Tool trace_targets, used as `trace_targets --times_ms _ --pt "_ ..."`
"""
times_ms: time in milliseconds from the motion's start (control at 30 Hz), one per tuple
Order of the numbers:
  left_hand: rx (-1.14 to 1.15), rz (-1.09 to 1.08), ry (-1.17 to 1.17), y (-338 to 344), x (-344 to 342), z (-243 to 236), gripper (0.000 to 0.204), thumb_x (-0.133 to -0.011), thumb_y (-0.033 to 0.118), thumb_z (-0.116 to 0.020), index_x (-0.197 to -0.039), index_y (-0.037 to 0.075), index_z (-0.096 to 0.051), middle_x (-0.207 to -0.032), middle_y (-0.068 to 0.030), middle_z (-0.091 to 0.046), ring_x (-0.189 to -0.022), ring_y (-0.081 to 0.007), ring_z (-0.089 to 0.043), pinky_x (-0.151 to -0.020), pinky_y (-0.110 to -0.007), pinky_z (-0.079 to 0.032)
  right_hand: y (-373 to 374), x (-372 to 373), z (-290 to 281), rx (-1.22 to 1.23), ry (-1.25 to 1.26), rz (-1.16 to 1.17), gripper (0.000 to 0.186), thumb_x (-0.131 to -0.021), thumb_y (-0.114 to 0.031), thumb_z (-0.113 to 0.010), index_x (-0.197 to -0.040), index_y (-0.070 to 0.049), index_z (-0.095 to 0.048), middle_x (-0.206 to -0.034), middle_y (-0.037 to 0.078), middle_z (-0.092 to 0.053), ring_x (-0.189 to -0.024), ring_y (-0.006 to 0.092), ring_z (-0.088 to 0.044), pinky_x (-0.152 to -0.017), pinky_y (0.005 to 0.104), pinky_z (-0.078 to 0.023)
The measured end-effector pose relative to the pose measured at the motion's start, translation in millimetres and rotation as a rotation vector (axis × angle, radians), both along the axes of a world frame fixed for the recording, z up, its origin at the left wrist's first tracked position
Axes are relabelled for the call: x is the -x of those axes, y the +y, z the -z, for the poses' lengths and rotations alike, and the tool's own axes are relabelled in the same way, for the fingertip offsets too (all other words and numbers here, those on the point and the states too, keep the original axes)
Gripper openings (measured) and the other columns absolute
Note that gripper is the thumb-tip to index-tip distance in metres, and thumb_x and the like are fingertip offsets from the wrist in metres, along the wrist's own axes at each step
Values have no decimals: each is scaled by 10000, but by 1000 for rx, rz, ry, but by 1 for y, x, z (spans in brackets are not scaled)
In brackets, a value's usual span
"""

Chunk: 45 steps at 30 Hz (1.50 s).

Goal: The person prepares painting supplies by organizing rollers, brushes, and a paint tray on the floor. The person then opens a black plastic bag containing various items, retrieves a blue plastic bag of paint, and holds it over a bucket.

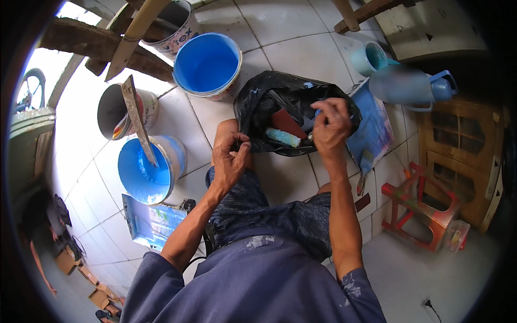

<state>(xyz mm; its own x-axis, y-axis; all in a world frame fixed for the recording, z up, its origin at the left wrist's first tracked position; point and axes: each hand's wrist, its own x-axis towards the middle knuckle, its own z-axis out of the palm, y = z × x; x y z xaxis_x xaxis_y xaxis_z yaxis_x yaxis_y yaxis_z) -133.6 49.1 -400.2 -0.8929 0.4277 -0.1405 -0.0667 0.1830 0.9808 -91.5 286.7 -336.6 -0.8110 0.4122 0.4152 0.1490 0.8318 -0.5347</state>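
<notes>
Handling the bag [257, 102] on the floor [285, 32] seems in hand, left hand [232, 156] curled at its rim, right hand [331, 126] curled above, any pinch unclear; the next move calls for a steady rim.

Your left forearm [195, 222] slants inward to a half-curled left hand [231, 161], while your right forearm [344, 218] extends straighter to a bent-fingered right hand [330, 129].
</notes>
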Motion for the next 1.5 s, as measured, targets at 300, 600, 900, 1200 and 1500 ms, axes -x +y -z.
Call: trace_targets --times_ms 300,600,900,1200,1500 --pt "28 -17 -57 -2 -3 -7 65 -868 35 -594 -928 13 -583 -820 0 -592 -776 -51 -543 -700 -204 -446 -6 1 -44 -13 -53 -68 175 -703 33 -584 -839 -48 -659 -804 132 -600 -758 296 -615 -691 367 -496" --pt "70 -13 -115 0 -1 -18 70 -863 47 -604 -927 21 -591 -811 5 -596 -743 -40 -524 -645 -202 -441 44 32 40 -98 -785 210 200 -763 -146 -658 -823 44 -638 -855 260 -631 -821 445 -607 -754 482 -487" --pt "-45 -55 -80 5 4 -9 97 -846 58 -620 -935 19 -618 -760 6 -608 -509 -5 -474 -475 -169 -365 58 -8 27 34 -380 5 72 -797 -25 -522 -810 38 -553 -756 228 -556 -713 417 -553 -650 465 -440" --pt "-24 -33 -77 14 5 -22 111 -864 48 -598 -970 38 -566 -911 -5 -561 -826 -71 -545 -731 -212 -441 21 -56 -35 206 -95 75 109 -888 -95 -561 -921 6 -584 -789 114 -573 -710 270 -558 -654 365 -448" --pt "-39 -41 -66 15 -1 -15 107 -877 57 -599 -978 45 -563 -942 -5 -568 -864 -75 -535 -768 -216 -436 41 -78 -31 1258 239 189 131 -946 -159 -527 -979 -38 -568 -913 44 -599 -860 126 -557 -794 272 -442"
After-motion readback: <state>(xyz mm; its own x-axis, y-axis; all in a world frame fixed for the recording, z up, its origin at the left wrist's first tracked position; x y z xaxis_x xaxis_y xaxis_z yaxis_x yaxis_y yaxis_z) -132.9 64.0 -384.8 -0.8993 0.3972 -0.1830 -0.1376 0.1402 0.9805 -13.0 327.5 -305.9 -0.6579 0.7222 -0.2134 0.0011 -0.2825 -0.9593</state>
